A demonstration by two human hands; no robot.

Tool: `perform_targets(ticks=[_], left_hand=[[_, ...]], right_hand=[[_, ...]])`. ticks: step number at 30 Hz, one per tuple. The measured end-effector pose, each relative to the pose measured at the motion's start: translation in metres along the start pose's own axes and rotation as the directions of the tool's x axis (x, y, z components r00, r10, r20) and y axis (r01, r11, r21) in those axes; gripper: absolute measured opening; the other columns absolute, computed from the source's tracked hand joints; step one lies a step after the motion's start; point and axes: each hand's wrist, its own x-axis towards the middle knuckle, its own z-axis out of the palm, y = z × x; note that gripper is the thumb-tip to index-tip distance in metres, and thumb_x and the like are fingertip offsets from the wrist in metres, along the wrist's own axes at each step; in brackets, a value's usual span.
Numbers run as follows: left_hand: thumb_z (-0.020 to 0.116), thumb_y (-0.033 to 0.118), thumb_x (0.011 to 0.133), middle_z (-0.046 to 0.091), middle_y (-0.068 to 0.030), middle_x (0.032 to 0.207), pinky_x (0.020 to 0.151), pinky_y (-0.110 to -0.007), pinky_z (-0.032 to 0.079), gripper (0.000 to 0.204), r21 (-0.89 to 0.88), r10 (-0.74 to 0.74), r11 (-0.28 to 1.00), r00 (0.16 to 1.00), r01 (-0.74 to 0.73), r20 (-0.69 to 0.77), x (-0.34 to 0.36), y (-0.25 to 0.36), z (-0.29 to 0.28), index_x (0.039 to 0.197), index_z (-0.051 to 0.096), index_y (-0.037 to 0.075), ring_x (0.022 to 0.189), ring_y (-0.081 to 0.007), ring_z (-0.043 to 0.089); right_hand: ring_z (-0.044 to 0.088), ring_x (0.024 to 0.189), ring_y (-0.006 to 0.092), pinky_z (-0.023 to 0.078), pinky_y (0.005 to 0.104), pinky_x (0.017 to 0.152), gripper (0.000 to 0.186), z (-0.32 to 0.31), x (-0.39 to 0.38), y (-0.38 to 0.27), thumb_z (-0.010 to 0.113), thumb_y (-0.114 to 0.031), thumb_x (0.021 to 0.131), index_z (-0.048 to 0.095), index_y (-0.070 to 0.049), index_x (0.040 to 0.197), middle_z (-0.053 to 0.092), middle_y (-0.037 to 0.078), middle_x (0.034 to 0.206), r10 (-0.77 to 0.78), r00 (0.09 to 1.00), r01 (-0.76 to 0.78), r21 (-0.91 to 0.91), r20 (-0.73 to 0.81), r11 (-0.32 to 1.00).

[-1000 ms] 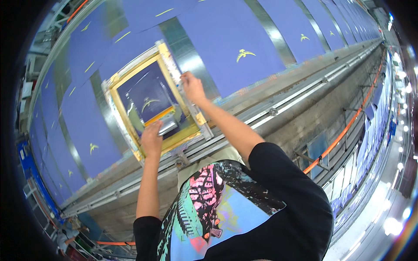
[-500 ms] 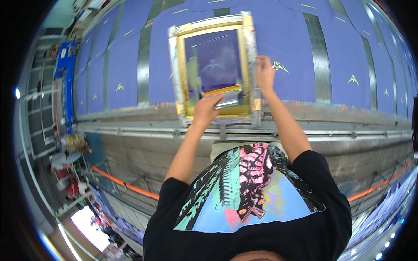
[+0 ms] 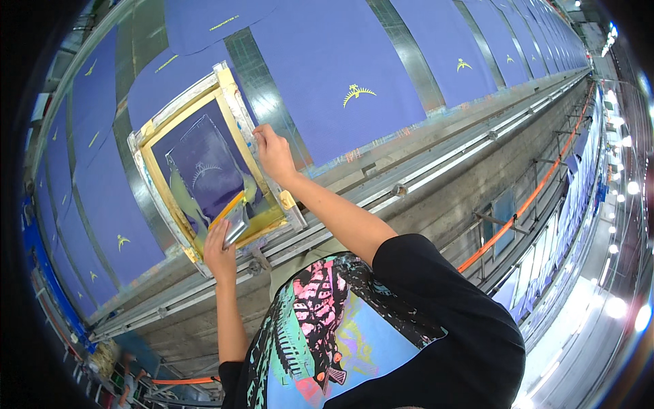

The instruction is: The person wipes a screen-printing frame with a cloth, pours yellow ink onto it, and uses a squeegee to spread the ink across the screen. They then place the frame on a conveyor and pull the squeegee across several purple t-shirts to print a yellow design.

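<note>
A screen-printing frame [image 3: 145, 155] with pale, tape-covered edges lies on purple fabric. Its mesh [image 3: 204, 146] carries a faint crown-like arched motif and smears of yellowish ink toward the near end. My left hand [image 3: 219, 255] is closed around a squeegee [image 3: 236, 221] with a silver body and an orange-yellow strip. The squeegee rests slantwise at the near end of the mesh. My right hand [image 3: 276, 157] has its fingers curled together at the frame's right outer edge; the fingertips are partly hidden.
Purple fabric panels [image 3: 327, 54], some bearing yellow crown-like prints [image 3: 359, 95], line the long table, with grey metallic strips [image 3: 402, 48] between them. A metal rail [image 3: 402, 191] runs along the near edge. Beyond it stretches an orange pipe [image 3: 504, 228].
My view has turned, so the table now slants up to the right and the frame appears farther left. Both hands stay at the frame, the left still with the squeegee near its near end.
</note>
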Motion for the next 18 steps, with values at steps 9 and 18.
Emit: perform_targets(ticks=[9,18], left_hand=[[0.065,-0.009,0.071,0.071,-0.0064,0.132,0.109,-0.050,0.045,0.060,0.195,0.132,0.969,0.986,-0.151,0.106,-0.045,-0.038,0.004,0.126,0.073,0.014,0.126,-0.0336,0.063],[0.071,0.012,0.074,0.072,-0.0153,0.080,0.072,-0.044,0.057,0.048,0.073,-0.105,0.993,0.981,0.094,0.161,0.213,-0.052,-0.067,0.119,0.078,0.027,0.074,-0.0344,0.070]], right_hand=[[0.067,0.089,0.0498,0.053,0.0524,0.072,0.013,0.008,-0.005,-0.001,0.056,-0.015,0.103,0.062,-0.006,0.111,0.070,0.027,0.089,0.060,0.998,-0.057,-0.089,0.030,0.994],[0.067,0.074,0.0460,0.050,0.0518,0.065,0.015,0.003,-0.001,-0.014,0.057,-0.018,0.104,0.063,-0.006,0.111,0.068,0.024,0.078,0.082,0.994,-0.069,-0.160,0.076,0.985]])
